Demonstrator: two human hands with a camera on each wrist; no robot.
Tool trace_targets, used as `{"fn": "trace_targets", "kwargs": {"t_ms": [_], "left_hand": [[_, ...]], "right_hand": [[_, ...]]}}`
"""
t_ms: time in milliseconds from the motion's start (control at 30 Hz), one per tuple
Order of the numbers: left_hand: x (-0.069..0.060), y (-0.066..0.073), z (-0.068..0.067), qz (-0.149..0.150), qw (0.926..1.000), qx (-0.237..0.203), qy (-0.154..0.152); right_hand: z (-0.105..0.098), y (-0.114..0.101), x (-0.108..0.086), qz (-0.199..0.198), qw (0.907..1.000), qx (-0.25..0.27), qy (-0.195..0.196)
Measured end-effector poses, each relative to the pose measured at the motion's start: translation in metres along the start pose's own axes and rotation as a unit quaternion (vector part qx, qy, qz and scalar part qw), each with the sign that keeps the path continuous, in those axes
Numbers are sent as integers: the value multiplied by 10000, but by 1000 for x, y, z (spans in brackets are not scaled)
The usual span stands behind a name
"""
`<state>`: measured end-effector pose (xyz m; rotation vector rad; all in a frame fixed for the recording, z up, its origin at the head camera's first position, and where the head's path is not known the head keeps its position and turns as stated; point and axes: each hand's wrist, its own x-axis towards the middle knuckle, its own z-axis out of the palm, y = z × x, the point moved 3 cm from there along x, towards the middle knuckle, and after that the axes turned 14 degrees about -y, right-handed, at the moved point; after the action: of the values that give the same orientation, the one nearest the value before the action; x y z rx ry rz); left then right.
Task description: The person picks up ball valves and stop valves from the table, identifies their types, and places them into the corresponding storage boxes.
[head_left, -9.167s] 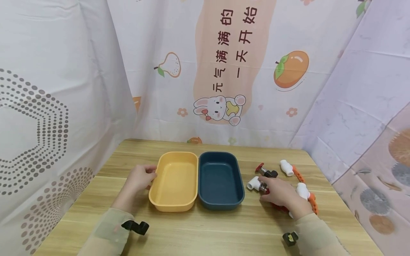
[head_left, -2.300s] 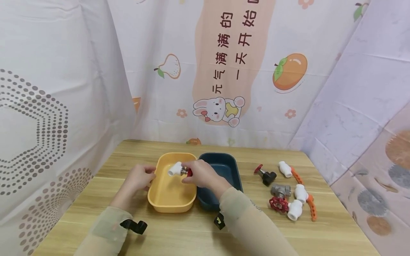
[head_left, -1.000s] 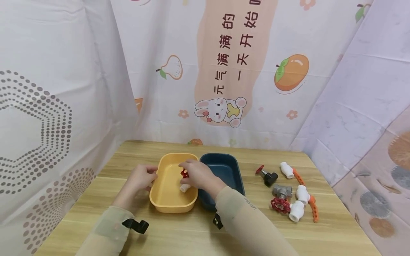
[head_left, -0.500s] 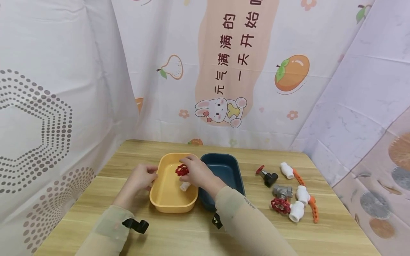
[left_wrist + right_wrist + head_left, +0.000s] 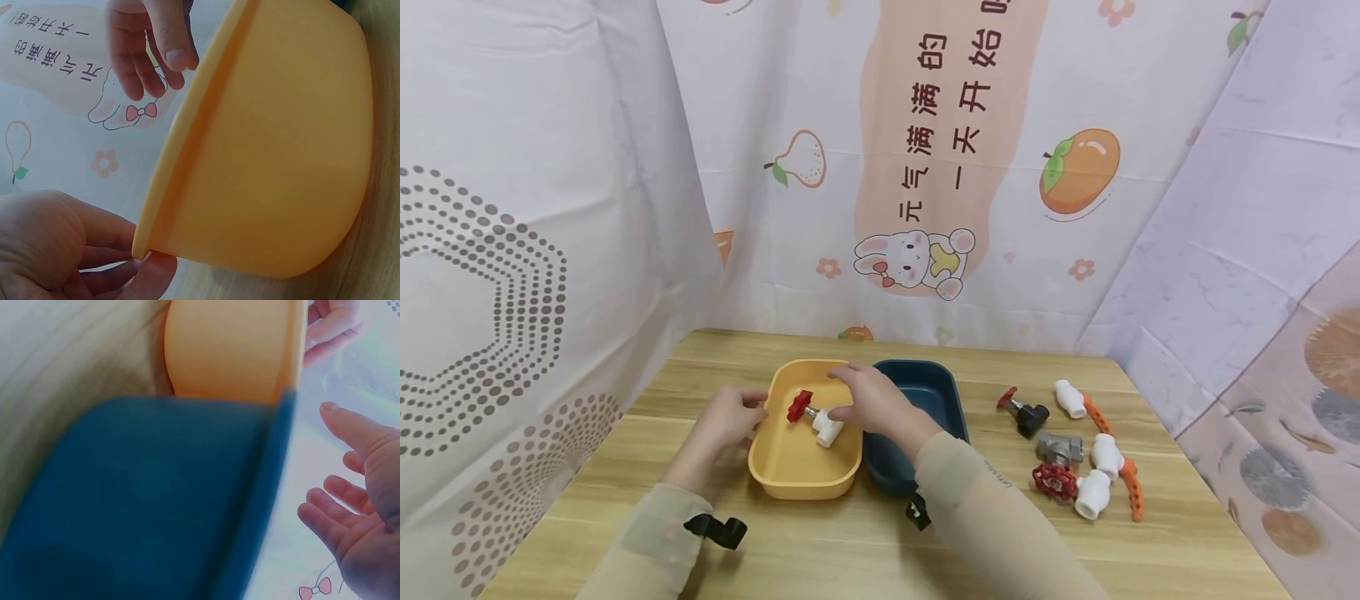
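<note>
A white valve with a red handwheel (image 5: 817,419) lies inside the yellow bin (image 5: 806,482). Above that bin's right side hovers my right hand (image 5: 880,407), with thumb and fingers spread and nothing between them, as the right wrist view (image 5: 369,487) also shows. My left hand (image 5: 730,417) pinches the left rim of the yellow bin; in the left wrist view a thumb and fingers (image 5: 156,275) meet at the rim's corner. A dark blue bin (image 5: 891,486) stands against the yellow one, partly covered by my right hand and forearm.
On the wooden table to the right lie a black valve with a red handle (image 5: 1028,415), a grey metal valve with a red handwheel (image 5: 1060,448), and several white valves (image 5: 1107,454) with orange levers. Patterned curtains (image 5: 775,275) enclose the table's back and sides.
My right hand has brought the white valve with the red handwheel from the table's right into the yellow bin and let it go. The left hand has stayed at the rim.
</note>
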<state>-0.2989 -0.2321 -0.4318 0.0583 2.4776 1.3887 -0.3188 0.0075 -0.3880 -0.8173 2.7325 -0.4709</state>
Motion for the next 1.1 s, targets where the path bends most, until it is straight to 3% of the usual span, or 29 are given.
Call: {"fn": "trace_targets", "kwargs": {"t_ms": [233,567,800,1100], "left_hand": [[-2,0,0,30,10000,-4,2],[-1,-1,0,0,10000,-48,-29],[-1,-2,-1,18,10000,-38,-26],[-1,-1,0,42,10000,-48,-57]], "right_hand": [[-13,6,-11,-169,9997,-126,82],[-33,18,-28,-304,9992,172,182],[-47,30,-37,-584,9974,81,422],[-63,46,-52,-784,9938,349,710]]}}
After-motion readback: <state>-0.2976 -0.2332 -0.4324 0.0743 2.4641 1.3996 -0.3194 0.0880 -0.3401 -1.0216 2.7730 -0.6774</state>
